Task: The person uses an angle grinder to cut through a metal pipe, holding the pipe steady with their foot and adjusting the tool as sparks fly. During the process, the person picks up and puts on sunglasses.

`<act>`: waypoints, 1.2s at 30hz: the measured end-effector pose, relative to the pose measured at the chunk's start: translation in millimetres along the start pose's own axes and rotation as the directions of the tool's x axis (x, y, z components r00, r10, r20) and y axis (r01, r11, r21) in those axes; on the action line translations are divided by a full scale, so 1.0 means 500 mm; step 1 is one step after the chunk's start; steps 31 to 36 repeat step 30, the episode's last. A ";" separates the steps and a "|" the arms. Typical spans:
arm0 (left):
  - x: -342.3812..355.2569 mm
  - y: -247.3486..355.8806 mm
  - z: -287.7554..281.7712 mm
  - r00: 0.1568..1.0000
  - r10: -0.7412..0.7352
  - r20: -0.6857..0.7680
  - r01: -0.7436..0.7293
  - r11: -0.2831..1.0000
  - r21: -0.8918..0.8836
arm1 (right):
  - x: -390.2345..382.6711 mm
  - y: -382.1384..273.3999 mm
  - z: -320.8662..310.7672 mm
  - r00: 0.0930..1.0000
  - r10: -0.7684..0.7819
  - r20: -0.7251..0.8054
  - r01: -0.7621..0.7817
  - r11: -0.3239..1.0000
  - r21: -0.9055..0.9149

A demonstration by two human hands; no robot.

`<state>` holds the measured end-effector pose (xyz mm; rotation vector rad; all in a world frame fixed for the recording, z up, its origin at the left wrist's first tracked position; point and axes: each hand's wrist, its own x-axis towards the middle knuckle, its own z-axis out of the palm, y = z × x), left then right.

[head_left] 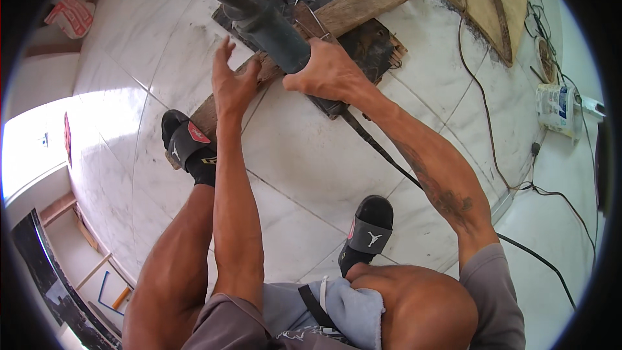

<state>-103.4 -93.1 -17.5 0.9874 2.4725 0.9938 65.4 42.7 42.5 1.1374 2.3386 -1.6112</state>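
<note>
A corded power tool point(275, 35) with a dark green body and a hollow, flared end points up and to the far left. My right hand point(332, 72) is wrapped round its near part, where the black cord point(379, 149) runs off toward the lower right. Just left of the tool, my left hand point(234, 85) is open, fingers apart, holding nothing. Below both hands a worn wooden beam point(366, 8) lies slantwise across a dark, battered board point(372, 42). My left foot in a black slide sandal point(188, 139) rests on the beam's near end.
White tiles point(291, 181) cover the floor. A dusty wooden panel point(489, 6) with a dark strip lies at the far right. A white bucket point(557, 110) stands by the right wall, near tangled cables point(534, 185). A red and white glove-like cloth point(72, 14) is at far left.
</note>
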 end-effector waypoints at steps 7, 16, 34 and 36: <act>0.004 0.064 -0.027 0.973 0.223 -0.051 -0.229 0.955 -0.190 | 0.002 0.006 -0.001 1.000 -0.021 0.023 0.020 0.999 0.046; -0.007 0.065 -0.039 0.938 0.336 -0.080 -0.341 0.938 -0.060 | -0.019 0.023 0.006 0.999 0.012 0.047 -0.012 1.000 -0.007; -0.013 0.078 0.009 0.997 -0.077 -0.027 0.064 0.941 -0.333 | -0.014 0.031 0.005 1.000 0.011 -0.016 -0.010 0.995 0.104; -0.013 0.078 0.009 0.997 -0.077 -0.027 0.064 0.941 -0.333 | -0.014 0.031 0.005 1.000 0.011 -0.016 -0.010 0.995 0.104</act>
